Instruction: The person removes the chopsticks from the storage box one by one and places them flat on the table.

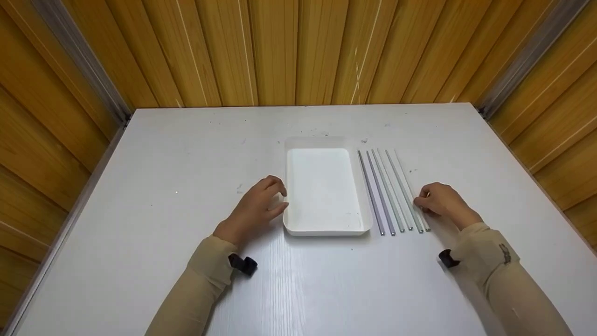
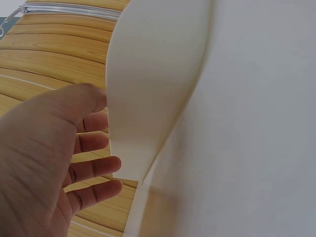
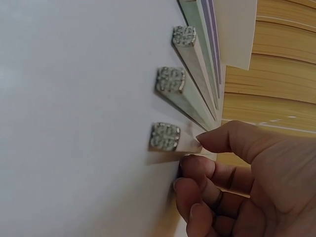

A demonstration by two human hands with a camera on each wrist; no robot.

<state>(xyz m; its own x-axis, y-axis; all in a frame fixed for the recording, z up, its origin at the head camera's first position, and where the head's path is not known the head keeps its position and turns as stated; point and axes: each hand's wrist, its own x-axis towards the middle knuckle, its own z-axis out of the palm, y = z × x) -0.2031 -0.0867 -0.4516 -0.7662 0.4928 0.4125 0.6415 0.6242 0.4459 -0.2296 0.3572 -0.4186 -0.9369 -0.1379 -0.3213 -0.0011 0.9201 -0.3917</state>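
Observation:
A white rectangular tray (image 1: 326,232) sits in the middle of the table. My left hand (image 1: 254,203) is at its left side, thumb and fingertips by the rim, fingers loosely bent and spread. Right of the tray lie several slim chopsticks (image 1: 387,205) side by side, some purple, some pale green or whitish, with glittery ends toward me. My right hand (image 1: 442,200) pinches the outermost pale chopstick (image 3: 165,137) between thumb and index finger, near its glittery end. That chopstick still lies at table level. The other right fingers are curled beneath.
The white table (image 1: 186,154) carries small dark marks behind the tray. Wood-patterned panels (image 1: 275,51) rise at the back and both sides, with metal posts (image 1: 531,56) in the corners. Black wrist-worn devices (image 1: 450,258) sit on both sleeves.

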